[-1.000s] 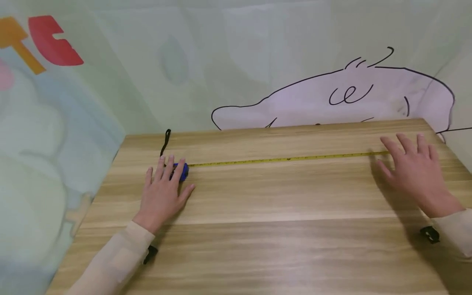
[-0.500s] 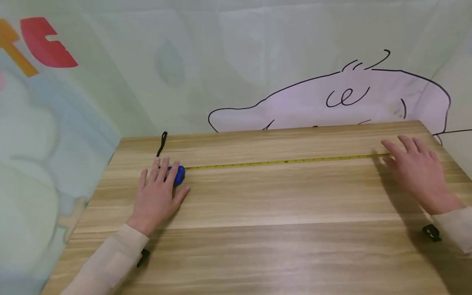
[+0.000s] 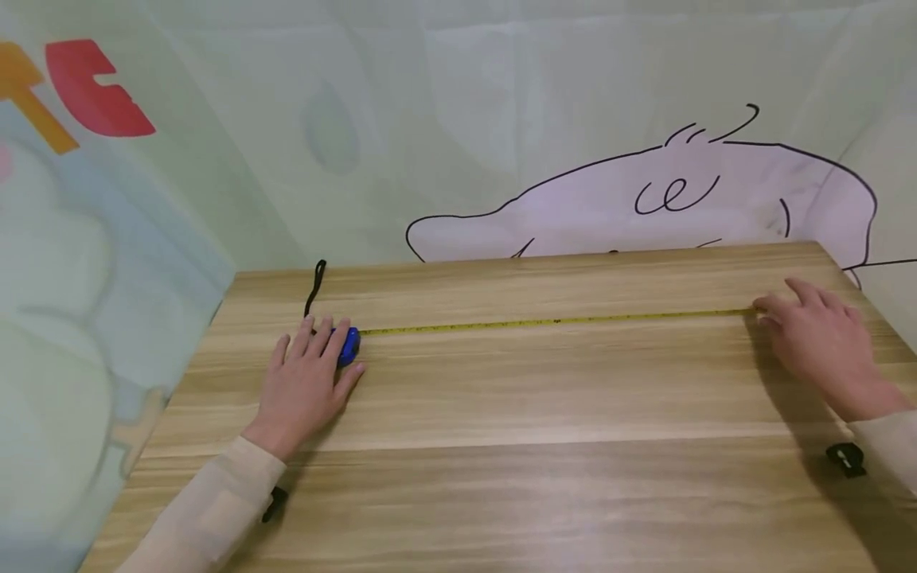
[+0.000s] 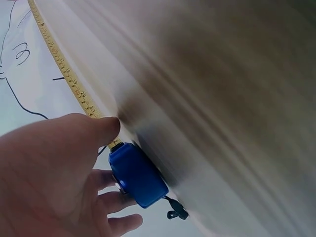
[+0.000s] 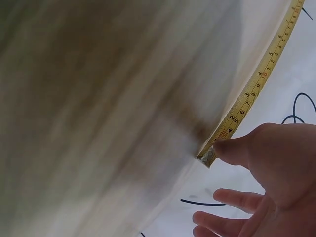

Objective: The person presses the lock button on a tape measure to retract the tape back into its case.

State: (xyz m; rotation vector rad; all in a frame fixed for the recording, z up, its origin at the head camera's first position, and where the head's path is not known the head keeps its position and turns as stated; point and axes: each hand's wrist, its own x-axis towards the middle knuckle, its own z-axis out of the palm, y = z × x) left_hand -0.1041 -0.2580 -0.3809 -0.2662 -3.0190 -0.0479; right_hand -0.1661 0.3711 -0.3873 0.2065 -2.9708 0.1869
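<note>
A tape measure with a blue case (image 3: pixel 349 348) lies at the left of the wooden table, its yellow blade (image 3: pixel 559 321) drawn out to the right. My left hand (image 3: pixel 301 390) rests over the case, fingers spread and fairly straight. In the left wrist view its thumb (image 4: pixel 109 129) lies by the blade's mouth, several fingers behind the case. At the far end, my right hand (image 3: pixel 824 350) brings thumb and forefinger together on the blade. The right wrist view has that thumb (image 5: pixel 232 150) beside the metal end hook (image 5: pixel 206 158); the forefinger is hidden.
The table (image 3: pixel 501 493) has wood grain and ends at a back edge near the wall. A black wrist strap (image 3: pixel 315 282) trails from the case towards that edge. Behind hangs a pale printed sheet (image 3: pixel 458 119) with a line drawing and coloured letters.
My right thumb and forefinger have closed in from a spread pose onto the blade's end. The left hand stays on the case. The head view has shifted slightly.
</note>
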